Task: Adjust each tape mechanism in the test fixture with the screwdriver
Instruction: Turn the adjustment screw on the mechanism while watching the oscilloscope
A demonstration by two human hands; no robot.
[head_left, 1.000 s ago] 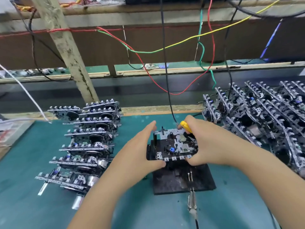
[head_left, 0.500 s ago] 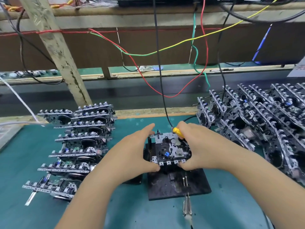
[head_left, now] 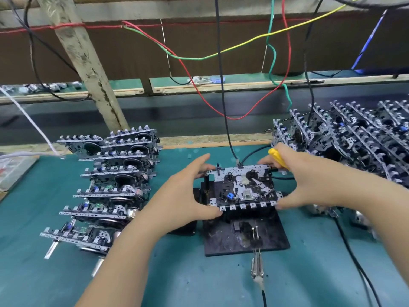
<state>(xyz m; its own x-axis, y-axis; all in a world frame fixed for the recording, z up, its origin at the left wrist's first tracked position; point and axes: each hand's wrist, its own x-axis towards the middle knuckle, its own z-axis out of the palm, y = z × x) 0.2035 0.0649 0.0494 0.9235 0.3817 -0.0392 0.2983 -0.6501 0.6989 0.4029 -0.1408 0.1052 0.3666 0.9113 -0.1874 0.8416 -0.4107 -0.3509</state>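
A tape mechanism (head_left: 243,187) sits on the black test fixture (head_left: 245,238) at the middle of the green bench. My left hand (head_left: 188,191) grips its left side, fingers on the far edge and thumb under the near edge. My right hand (head_left: 303,180) grips the right side the same way and also holds the yellow-handled screwdriver (head_left: 277,158) tucked in its fingers; the blade is hidden. A black cable (head_left: 223,96) hangs down to the mechanism's far edge.
A stack of tape mechanisms (head_left: 110,185) stands at the left, a larger pile of tape mechanisms (head_left: 354,142) at the right. Metal contact pins (head_left: 256,262) with a cable stick out at the fixture's near edge. Coloured wires (head_left: 199,56) hang above the bench.
My right hand has shifted from over the mechanism to its right edge, so the top plate is now uncovered. Both hands now hold the mechanism by its sides.
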